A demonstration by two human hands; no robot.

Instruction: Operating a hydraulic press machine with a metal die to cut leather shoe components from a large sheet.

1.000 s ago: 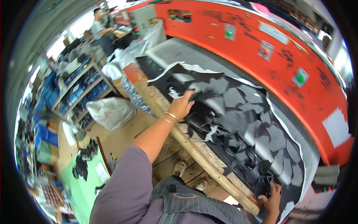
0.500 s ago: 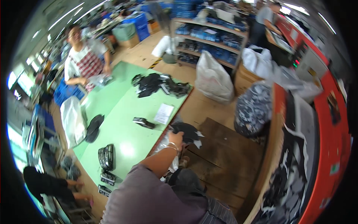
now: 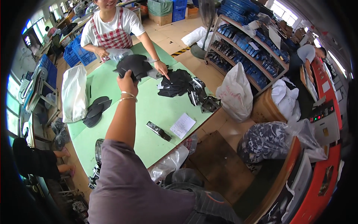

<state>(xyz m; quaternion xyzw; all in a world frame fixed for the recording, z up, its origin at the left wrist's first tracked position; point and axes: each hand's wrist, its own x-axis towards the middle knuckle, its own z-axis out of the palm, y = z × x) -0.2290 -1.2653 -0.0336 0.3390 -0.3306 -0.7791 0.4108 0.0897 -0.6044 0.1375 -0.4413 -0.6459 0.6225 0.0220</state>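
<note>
My left hand [image 3: 126, 83] is stretched out over a light green table [image 3: 149, 112], shut on a fanned bunch of black cut pieces [image 3: 135, 65]. Two thin bangles sit on that wrist. Across the table stands a person in a white shirt and a red checked apron [image 3: 112, 26]. Their hand [image 3: 162, 69] rests beside a pile of black pieces [image 3: 179, 84] on the table. My right hand is out of view.
On the table lie a white bag [image 3: 74, 93], a stack of dark pieces [image 3: 95, 110], a paper sheet [image 3: 182, 126] and a small black bar [image 3: 158, 130]. A full white sack [image 3: 235, 97], a patterned bundle [image 3: 264, 142], shelves [image 3: 253, 56] and a red machine [image 3: 317, 179] stand to the right.
I have turned from the red machine's bed of black pieces to the green table. My left hand now holds a bunch of black pieces out toward the person opposite.
</note>
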